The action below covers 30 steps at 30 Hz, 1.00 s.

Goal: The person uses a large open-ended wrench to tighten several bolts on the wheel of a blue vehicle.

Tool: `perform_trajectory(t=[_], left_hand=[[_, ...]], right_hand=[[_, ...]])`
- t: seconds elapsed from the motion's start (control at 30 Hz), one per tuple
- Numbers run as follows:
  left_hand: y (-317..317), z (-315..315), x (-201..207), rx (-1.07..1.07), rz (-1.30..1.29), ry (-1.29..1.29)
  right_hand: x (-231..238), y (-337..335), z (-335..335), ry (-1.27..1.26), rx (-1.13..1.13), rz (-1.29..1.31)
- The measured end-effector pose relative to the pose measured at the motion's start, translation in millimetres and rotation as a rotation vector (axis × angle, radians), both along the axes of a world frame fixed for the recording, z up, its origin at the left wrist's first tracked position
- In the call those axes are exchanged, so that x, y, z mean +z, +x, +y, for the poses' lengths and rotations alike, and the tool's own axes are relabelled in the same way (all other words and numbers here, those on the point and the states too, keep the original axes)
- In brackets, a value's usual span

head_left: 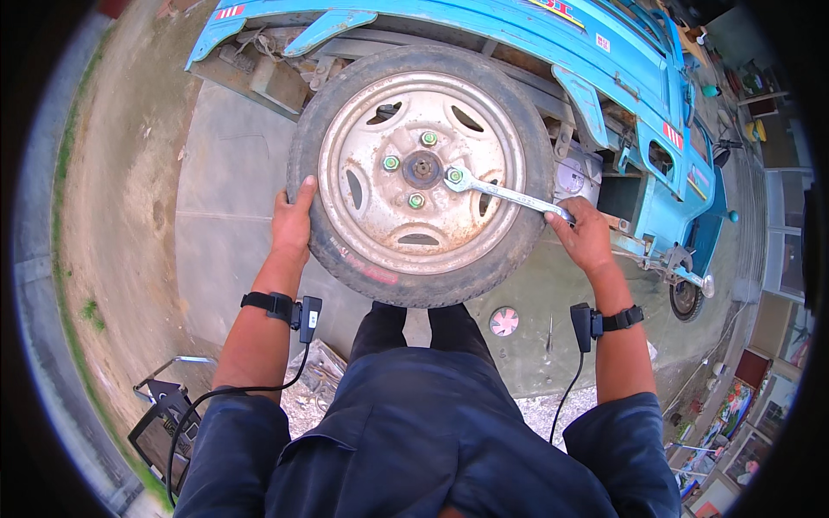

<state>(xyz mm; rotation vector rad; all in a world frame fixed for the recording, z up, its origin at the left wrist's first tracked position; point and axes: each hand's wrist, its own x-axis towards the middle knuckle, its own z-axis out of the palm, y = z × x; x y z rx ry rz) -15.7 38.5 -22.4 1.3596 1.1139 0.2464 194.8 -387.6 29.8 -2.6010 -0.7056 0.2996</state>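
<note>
A worn wheel stands in front of me, its black tire around a rusty cream-coloured rim. Several green-tinged nuts surround the hub at its centre. My right hand is closed around one end of a silver wrench. The wrench's other end sits on the right-hand nut, and its shaft slopes down to the right across the rim. My left hand grips the tire's left edge, thumb on the sidewall, with the other fingers partly hidden.
Behind the wheel is a blue three-wheeled cargo vehicle, its front wheel at far right. On the concrete lie a round red-and-silver disc and a thin rod-like tool. A black metal-framed object stands at lower left.
</note>
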Motion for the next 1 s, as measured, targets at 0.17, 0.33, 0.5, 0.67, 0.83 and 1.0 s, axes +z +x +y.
perform_trajectory(t=[0.17, 0.33, 0.5, 0.67, 0.83, 1.0], left_hand=[[4.6, 4.4, -4.2, -0.009, 0.060, 0.090], [3.9, -5.7, 13.1, -0.068, 0.105, 0.366], [2.6, -34.6, 41.5, -0.284, -0.025, 1.074], [16.1, -111.7, 91.6, -0.823, -0.193, 0.523], [21.3, -177.5, 62.0, -1.307, 0.037, -0.642], [31.7, -229.2, 47.1, -1.253, 0.072, -0.981]], right_hand=[[3.1, -31.4, -4.7, 0.081, -0.023, 0.009], [-1.1, -49.6, -12.8, 0.198, -0.071, 0.028], [4.8, -75.0, -15.3, 0.240, -0.142, 0.155], [14.5, -103.5, -13.9, 0.252, -0.229, 0.324], [22.3, -124.3, -11.2, 0.172, -0.148, 0.422], [26.7, -136.0, -13.9, 0.152, -0.059, 0.475]])
